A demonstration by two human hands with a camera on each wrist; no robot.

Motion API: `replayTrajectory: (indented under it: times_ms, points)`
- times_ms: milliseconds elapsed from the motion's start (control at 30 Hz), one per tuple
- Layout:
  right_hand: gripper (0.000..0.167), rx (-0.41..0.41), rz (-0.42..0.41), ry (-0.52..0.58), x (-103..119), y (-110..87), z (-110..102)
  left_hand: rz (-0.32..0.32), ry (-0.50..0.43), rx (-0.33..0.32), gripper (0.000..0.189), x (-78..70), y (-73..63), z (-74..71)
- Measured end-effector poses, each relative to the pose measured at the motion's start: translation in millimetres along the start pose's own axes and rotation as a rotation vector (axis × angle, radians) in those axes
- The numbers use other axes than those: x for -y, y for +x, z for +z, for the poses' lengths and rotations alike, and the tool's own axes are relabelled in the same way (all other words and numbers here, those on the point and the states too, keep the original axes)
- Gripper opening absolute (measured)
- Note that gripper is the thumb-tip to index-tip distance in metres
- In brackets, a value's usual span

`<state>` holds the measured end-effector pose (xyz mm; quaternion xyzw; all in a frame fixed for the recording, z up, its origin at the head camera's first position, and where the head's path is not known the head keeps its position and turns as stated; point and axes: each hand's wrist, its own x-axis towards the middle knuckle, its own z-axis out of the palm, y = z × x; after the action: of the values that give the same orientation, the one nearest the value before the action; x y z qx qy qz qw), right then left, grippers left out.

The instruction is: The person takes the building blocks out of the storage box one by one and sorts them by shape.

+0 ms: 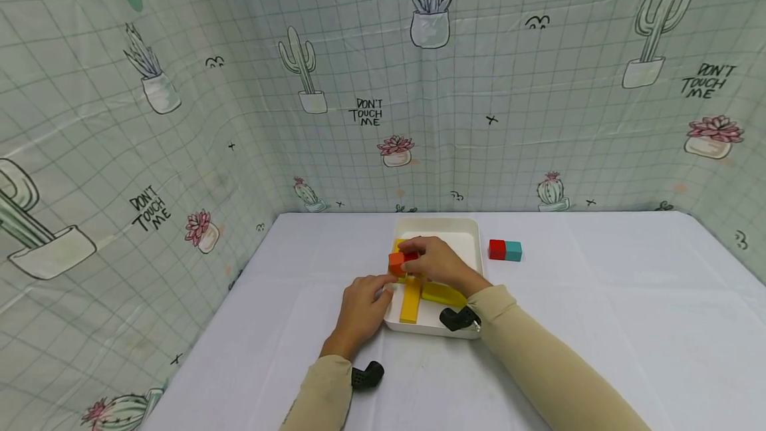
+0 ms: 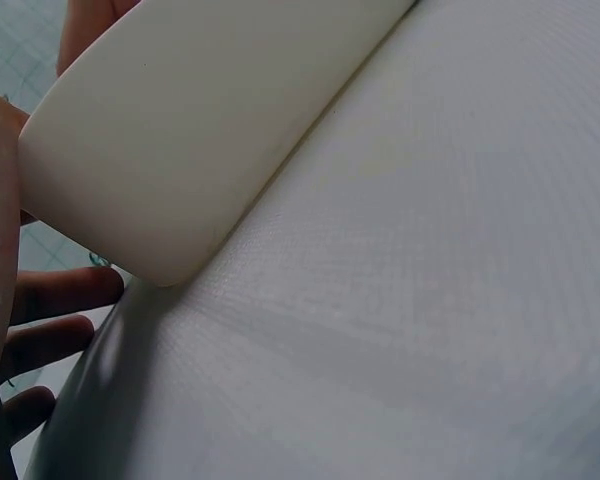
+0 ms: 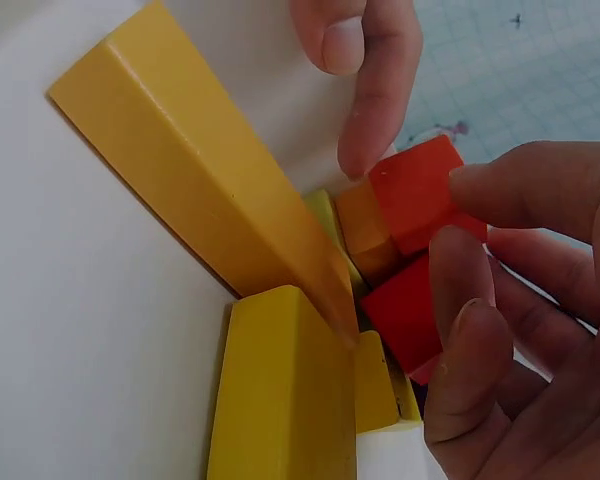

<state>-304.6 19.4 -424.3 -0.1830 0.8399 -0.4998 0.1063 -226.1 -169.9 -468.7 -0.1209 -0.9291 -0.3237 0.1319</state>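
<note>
My right hand (image 1: 439, 261) reaches over a white tray (image 1: 432, 332) and pinches an orange-red cube (image 3: 412, 195) between thumb and finger. Beneath and beside that cube are a darker red block (image 3: 405, 310) and an orange block (image 3: 365, 225). At the tray's left rim rests my left hand (image 1: 362, 304), its index fingertip close to the orange blocks; whether it touches them is unclear. In the left wrist view its other fingers (image 2: 55, 345) lie loosely apart beside the tray's outer wall. A long yellow-orange block (image 3: 185, 150) and a yellow block (image 3: 280, 390) lie in the tray.
To the right of the tray, a red cube (image 1: 497, 249) and a teal cube (image 1: 513, 251) sit side by side on the white tablecloth (image 1: 598, 298). A cactus-printed cloth (image 1: 455, 105) hangs behind and at the sides.
</note>
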Motion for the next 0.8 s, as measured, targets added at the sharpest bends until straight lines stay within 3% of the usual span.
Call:
replayTrajectory:
  times_ms: [367,800]
  points:
    - [0.036,-0.021,-0.004,0.010,-3.1,0.5,2.0,-0.004,0.012,-0.010,0.028,0.3,-1.3,2.4]
    - [0.035,-0.024,-0.010,0.167,0.2,-4.1,-3.9,-0.019,0.013,-0.004,0.028,-2.2,-0.2,0.5]
